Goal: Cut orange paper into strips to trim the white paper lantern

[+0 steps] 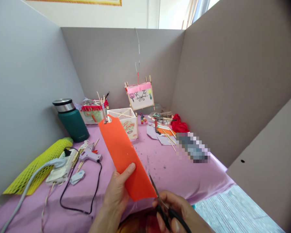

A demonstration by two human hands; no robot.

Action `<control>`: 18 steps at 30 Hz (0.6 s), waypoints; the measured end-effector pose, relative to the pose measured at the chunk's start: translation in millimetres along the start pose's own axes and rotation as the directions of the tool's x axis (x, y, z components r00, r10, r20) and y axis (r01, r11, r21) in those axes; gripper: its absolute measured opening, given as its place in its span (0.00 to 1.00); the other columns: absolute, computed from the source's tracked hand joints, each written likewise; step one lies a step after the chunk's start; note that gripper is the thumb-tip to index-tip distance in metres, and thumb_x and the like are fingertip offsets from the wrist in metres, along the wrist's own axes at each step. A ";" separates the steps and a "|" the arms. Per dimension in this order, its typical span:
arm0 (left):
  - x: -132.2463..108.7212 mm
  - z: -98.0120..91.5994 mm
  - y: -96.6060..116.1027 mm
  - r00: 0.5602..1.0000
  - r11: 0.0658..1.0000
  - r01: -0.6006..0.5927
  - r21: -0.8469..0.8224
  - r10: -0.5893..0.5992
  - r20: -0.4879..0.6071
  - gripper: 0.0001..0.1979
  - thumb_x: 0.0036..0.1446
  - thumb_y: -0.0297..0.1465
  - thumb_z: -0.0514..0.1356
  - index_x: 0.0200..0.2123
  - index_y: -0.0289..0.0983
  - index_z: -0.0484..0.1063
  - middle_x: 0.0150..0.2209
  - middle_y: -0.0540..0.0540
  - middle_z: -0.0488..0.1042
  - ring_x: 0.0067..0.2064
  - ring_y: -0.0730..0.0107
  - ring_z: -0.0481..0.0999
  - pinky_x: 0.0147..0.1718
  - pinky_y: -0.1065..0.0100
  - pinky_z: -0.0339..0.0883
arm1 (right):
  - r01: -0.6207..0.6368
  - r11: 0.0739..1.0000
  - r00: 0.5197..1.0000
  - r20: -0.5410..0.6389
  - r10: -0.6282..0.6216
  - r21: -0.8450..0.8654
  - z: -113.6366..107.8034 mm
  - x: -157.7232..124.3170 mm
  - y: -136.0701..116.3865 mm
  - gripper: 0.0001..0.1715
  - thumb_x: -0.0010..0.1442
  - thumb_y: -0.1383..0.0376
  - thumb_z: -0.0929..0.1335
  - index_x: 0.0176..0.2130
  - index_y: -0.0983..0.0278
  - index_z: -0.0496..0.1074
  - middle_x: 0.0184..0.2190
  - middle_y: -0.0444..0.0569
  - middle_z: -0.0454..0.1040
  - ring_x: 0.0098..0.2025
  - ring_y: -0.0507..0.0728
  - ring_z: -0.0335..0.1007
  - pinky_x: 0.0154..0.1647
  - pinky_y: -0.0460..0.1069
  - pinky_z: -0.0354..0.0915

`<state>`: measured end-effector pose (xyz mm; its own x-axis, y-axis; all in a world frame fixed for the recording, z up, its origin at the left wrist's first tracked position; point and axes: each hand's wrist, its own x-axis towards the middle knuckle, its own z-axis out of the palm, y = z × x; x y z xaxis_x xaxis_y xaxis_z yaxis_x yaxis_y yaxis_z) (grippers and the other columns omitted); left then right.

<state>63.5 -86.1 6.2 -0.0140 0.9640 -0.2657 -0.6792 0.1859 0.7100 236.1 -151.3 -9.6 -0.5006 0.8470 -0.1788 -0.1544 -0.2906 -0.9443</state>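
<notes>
My left hand (117,191) pinches a long strip of orange paper (124,155), thumb on its front near the lower end, holding it upright over the purple table cover (174,174). My right hand (177,210) grips black-handled scissors (160,200), fingers through the loops. The blades point up and left and meet the strip's lower right edge.
A glue gun (90,154) with a black cord, a white power strip (60,168), yellow foam netting (36,168) and a green flask (71,120) lie left. Several paper lanterns (140,95) and craft scraps stand at the back. Grey partition walls enclose the desk.
</notes>
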 end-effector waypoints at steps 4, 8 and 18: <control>-3.3 2.0 -3.5 1.000 1.000 -0.011 -0.025 0.011 -0.027 0.18 0.44 0.26 0.68 0.42 0.36 0.73 0.36 0.47 0.80 0.28 0.68 0.77 0.34 0.66 0.74 | 0.026 1.000 0.998 -0.055 -0.025 0.010 7.3 2.6 -5.3 0.43 0.32 0.34 0.72 0.34 0.64 0.66 0.23 0.40 0.63 0.22 0.45 0.53 0.18 0.41 0.47; -4.3 2.0 -1.4 0.999 0.999 0.002 -0.035 -0.003 -0.032 0.17 0.43 0.26 0.69 0.40 0.36 0.73 0.32 0.48 0.79 0.27 0.66 0.77 0.30 0.65 0.73 | 0.033 0.999 0.996 -0.085 -0.032 0.004 8.7 0.4 -1.4 0.37 0.36 0.39 0.74 0.31 0.64 0.65 0.23 0.39 0.61 0.21 0.44 0.49 0.18 0.41 0.45; 2.8 -5.7 -2.0 1.000 1.000 0.016 -0.004 -0.016 -0.012 0.17 0.42 0.28 0.71 0.38 0.38 0.72 0.27 0.51 0.77 0.26 0.68 0.75 0.28 0.68 0.69 | 0.071 0.997 0.990 -0.118 -0.072 -0.009 9.8 1.4 4.2 0.30 0.45 0.44 0.73 0.35 0.64 0.65 0.26 0.39 0.60 0.27 0.48 0.51 0.28 0.44 0.50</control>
<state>60.6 -84.9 0.3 -0.0118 0.9586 -0.2846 -0.6825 0.2003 0.7029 226.4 -155.7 -11.1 -0.3847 0.9121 -0.1420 -0.1823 -0.2259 -0.9569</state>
